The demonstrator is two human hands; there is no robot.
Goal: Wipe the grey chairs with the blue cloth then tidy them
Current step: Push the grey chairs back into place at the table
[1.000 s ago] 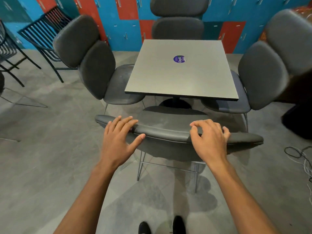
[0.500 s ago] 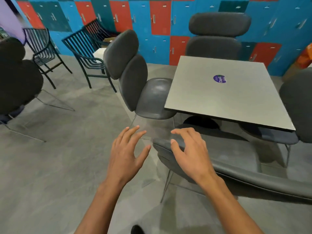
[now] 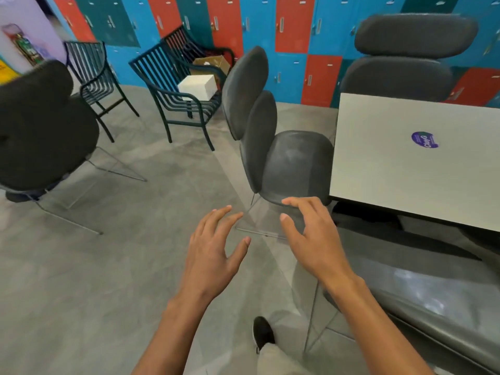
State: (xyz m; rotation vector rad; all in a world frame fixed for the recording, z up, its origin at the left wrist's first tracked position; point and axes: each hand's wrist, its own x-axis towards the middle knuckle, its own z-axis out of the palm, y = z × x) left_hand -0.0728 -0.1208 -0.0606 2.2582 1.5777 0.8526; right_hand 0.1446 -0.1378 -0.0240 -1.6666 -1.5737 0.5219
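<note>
A grey padded chair [image 3: 293, 163] stands at the left side of the grey table [image 3: 405, 169], its seat partly under the tabletop. Another grey chair [image 3: 433, 301] lies close at my lower right, seat tucked under the table. A third grey chair [image 3: 405, 58] stands behind the table. My left hand [image 3: 213, 253] and my right hand [image 3: 311, 239] hover side by side with fingers spread, holding nothing, just short of the left chair's seat. No blue cloth is in view.
A dark padded chair [image 3: 40, 136] stands at the far left. Two dark slatted metal chairs [image 3: 178, 96] stand by the coloured lockers [image 3: 292, 25], one carrying a white box [image 3: 198, 86]. My foot [image 3: 261, 332] is on open grey floor.
Both hands have left the near chair's backrest and now hover open. The view has swung left, bringing the left chair closer to centre.
</note>
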